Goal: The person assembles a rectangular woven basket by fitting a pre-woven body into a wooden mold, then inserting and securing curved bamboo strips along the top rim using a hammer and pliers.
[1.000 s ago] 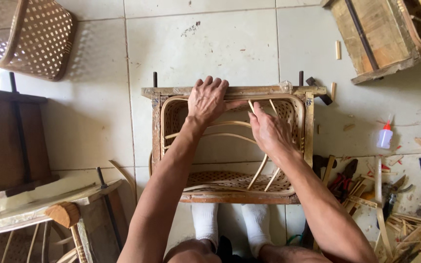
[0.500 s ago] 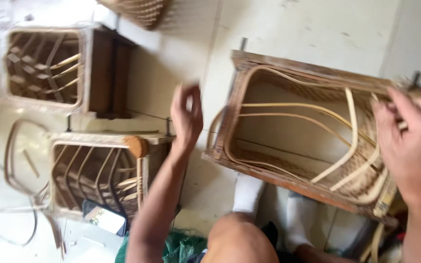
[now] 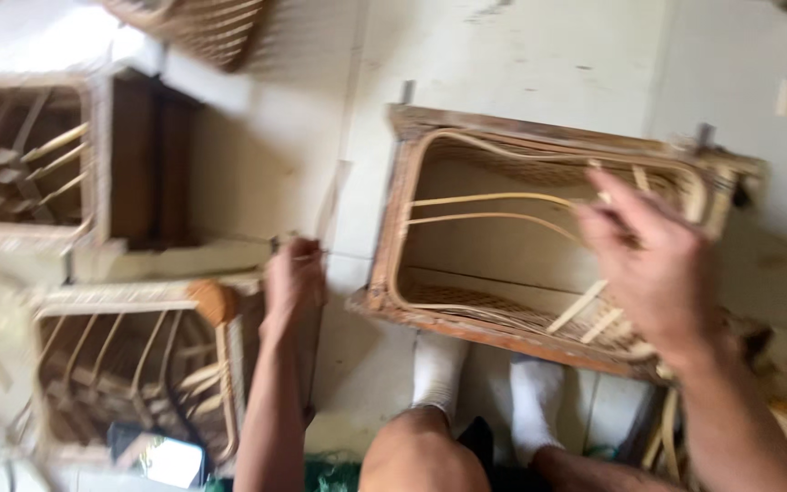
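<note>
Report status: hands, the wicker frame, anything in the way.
Left hand pinching a thin strip off to the side. Right hand on cane strands inside the wicker frame. Nothing visible blocking the frame; picture blurred.

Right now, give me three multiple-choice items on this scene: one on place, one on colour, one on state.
1. Where is the right hand?
A. on the woven frame
B. on the floor
C. on a sock

2. What colour are the socks?
A. black
B. white
C. red

3. What is the left hand doing?
A. lying flat and open
B. gripping a hammer
C. pinching a thin strip

Answers: 1 A, its fingers are at the frame's cane strands. 2 B, both socks show white below the frame. 3 C, its fingertips close on a thin pale strip.
</note>
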